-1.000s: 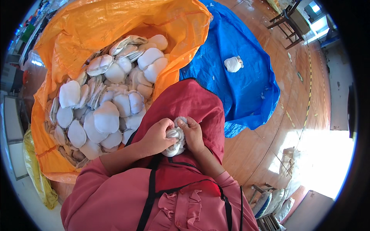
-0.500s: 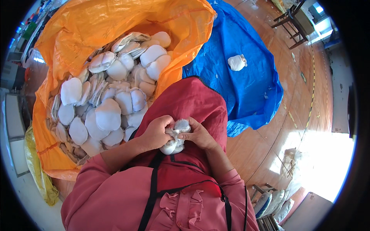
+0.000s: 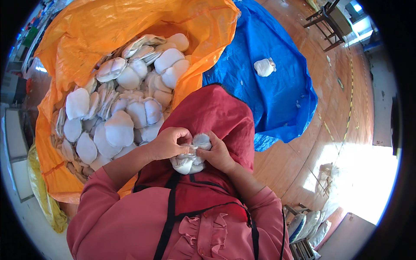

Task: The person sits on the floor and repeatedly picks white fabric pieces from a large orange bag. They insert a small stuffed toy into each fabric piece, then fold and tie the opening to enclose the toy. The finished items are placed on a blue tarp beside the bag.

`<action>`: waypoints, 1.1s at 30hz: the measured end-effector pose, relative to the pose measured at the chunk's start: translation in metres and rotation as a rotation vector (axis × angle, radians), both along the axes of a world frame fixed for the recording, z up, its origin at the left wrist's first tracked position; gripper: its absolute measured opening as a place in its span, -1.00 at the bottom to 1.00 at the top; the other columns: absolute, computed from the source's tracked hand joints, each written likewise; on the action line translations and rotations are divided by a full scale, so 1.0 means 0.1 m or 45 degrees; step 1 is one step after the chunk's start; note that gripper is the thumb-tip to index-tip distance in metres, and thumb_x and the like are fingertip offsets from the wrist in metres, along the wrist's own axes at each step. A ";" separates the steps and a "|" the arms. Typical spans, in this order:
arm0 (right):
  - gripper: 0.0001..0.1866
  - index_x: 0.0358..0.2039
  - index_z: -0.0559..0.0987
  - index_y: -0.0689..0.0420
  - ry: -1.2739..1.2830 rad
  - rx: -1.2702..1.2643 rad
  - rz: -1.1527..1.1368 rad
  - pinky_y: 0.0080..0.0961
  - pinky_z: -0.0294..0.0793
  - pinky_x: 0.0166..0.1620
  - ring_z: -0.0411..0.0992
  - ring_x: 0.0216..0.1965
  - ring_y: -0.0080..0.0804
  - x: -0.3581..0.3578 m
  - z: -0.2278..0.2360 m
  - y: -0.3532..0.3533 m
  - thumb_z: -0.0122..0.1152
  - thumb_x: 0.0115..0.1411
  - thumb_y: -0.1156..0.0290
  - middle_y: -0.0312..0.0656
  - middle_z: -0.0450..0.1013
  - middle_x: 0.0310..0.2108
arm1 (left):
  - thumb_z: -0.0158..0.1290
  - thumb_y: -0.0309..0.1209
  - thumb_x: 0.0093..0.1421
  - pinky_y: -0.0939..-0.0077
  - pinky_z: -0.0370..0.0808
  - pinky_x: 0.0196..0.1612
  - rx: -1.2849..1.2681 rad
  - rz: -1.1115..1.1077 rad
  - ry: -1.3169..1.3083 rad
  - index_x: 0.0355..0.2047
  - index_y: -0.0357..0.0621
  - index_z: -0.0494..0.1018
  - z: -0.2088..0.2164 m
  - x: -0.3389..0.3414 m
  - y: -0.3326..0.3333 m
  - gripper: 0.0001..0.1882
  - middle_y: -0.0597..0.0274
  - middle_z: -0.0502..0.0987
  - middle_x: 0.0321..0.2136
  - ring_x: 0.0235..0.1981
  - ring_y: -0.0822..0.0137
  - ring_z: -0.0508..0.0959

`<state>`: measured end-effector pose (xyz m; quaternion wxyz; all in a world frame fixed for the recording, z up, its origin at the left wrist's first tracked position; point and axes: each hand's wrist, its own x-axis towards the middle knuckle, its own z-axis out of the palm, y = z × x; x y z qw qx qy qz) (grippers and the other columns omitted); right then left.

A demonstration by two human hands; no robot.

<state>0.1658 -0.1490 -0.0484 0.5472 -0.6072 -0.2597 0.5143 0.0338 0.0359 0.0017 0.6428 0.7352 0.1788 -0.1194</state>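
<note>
Over my lap, both hands work on a soft white padded fabric piece (image 3: 187, 164), bunched up, with grey fluff at its upper end. My left hand (image 3: 171, 143) pinches its left side between thumb and fingers. From the right, my right hand (image 3: 217, 154) grips it, thumb across the front and fingers partly hidden behind. To the left, a large open orange woven sack (image 3: 82, 26) holds a heap of flat, rounded white pads (image 3: 119, 128). Beyond my knees at the right lies a blue plastic sack (image 3: 284, 99), and one rolled white piece (image 3: 264, 67) rests on it.
A dark red apron (image 3: 216, 112) covers my lap. A wooden chair (image 3: 331, 26) stands at the far right on the reddish floor (image 3: 286, 173). Near right are stacked bags (image 3: 310, 225) by a slatted stool. A yellow sack (image 3: 43, 190) lies at the left.
My left hand has shifted slightly left and up, and the white piece looks spread wider at its lower end. The right hand has moved slightly left.
</note>
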 end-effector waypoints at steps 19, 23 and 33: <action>-0.69 0.07 0.49 0.19 0.475 0.069 0.158 -0.55 0.47 0.01 0.47 -0.12 -0.56 0.08 -0.13 0.01 0.14 0.38 0.33 -0.30 0.52 -0.12 | 0.26 -0.52 0.06 0.32 0.39 -0.33 0.374 0.077 -0.319 -0.33 -0.18 0.29 -0.13 -0.13 -0.31 -0.68 0.12 0.37 -0.43 -0.40 0.17 0.44; -0.79 -0.05 0.57 0.21 0.623 0.092 -0.006 -0.59 0.52 -0.09 0.51 -0.19 -0.57 -0.07 -0.25 0.08 0.07 0.41 0.41 -0.29 0.56 -0.20 | 0.23 -0.54 0.03 0.27 0.36 -0.38 0.480 0.136 -0.439 -0.37 -0.18 0.27 -0.12 -0.14 -0.39 -0.69 0.11 0.35 -0.46 -0.46 0.09 0.42; -0.85 -0.16 0.61 0.22 0.692 0.052 -0.238 -0.67 0.46 -0.31 0.47 -0.36 -0.66 -0.21 -0.07 0.07 0.15 0.35 0.46 -0.34 0.56 -0.33 | 0.28 -0.49 0.00 0.24 0.38 -0.41 0.638 0.165 -0.534 -0.32 -0.16 0.30 0.12 -0.20 -0.57 -0.66 0.11 0.39 -0.45 -0.46 0.08 0.47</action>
